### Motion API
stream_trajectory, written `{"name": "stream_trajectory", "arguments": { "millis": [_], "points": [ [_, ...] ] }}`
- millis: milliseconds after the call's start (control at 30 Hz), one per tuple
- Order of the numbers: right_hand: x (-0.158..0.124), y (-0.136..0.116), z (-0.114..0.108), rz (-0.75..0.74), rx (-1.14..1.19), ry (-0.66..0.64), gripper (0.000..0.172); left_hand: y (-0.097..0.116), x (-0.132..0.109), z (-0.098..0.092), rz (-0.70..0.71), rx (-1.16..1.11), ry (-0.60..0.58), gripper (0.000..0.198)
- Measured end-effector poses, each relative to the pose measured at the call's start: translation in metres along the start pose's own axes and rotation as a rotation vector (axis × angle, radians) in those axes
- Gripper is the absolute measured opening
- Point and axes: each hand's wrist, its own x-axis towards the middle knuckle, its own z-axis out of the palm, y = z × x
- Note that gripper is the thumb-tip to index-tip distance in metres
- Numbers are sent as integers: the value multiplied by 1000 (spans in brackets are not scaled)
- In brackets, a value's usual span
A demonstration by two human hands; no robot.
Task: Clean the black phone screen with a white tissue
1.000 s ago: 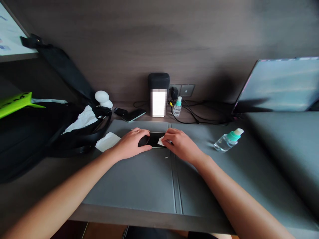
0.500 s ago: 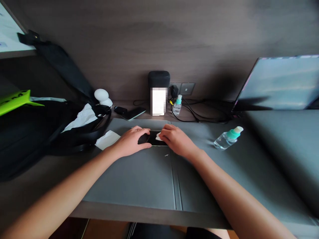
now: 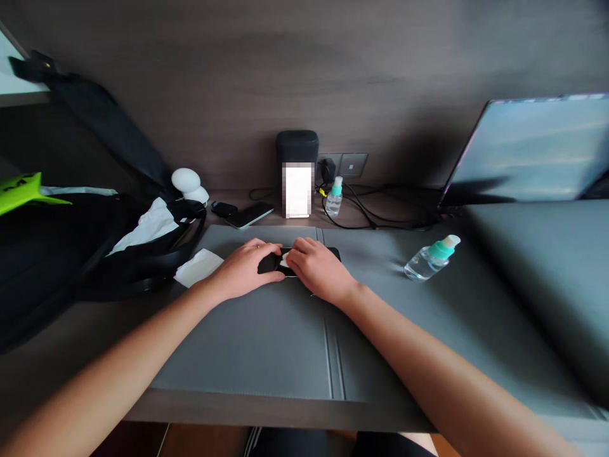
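A dark smartphone lies flat on the grey desk mat. My left hand grips its left end, thumb along the near edge and fingers at the far edge. Over the phone's middle, my right hand is closed on a small white wad of tissue pressed to the screen. Much of the wad and part of the phone are hidden under those fingers. Beside my left wrist lies a folded white tissue. To the right, a clear spray bottle with a teal collar rests tilted on the mat.
Along the wall stand a black cylindrical device, a second small spray bottle and black cables. Another phone lies at the back. A black backpack fills the left; a laptop and grey padded block occupy the right.
My right hand has slid left along the phone with the tissue wad, closer to my left hand, uncovering the phone's right end. My left hand keeps its hold. The view has shifted slightly.
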Motion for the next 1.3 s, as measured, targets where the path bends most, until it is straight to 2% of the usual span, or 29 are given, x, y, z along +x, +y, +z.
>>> {"name": "stream_trajectory", "arguments": {
  "millis": [100, 333, 467, 567, 633, 800, 900, 1067, 1167, 1300],
  "points": [
    [3, -5, 1, -32, -2, -19, 22, 0, 0, 0, 6, 1, -6, 40],
    [-16, 21, -30, 54, 43, -101, 19, 1, -1, -1, -15, -32, 0, 37],
    [-12, 9, -20, 76, -86, -66, 20, 0, 0, 0, -9, -55, -3, 37],
    [-4, -4, -11, -19, -38, -67, 19, -1, 0, 0, -1, -53, -3, 35],
    [-4, -4, -12, -57, 33, -68, 18, -1, 0, -1, -4, -48, -6, 34],
    [-17, 16, -29, 54, 88, -93, 17, 0, -1, -2, -9, -47, -24, 33],
    [-16, 12, -26, 86, 3, -73, 17, -1, 0, -2, -10, -48, -23, 36],
    [-4, -11, -12, -45, 2, -65, 20, -2, 2, -2, -2, -48, -17, 42],
    [-6, -4, -16, -79, 48, -49, 21, -1, 2, -2, -10, -48, -20, 43],
    [-12, 15, -25, 28, 38, -36, 24, 0, 1, -3, -26, -57, -26, 38]
  ]
}}
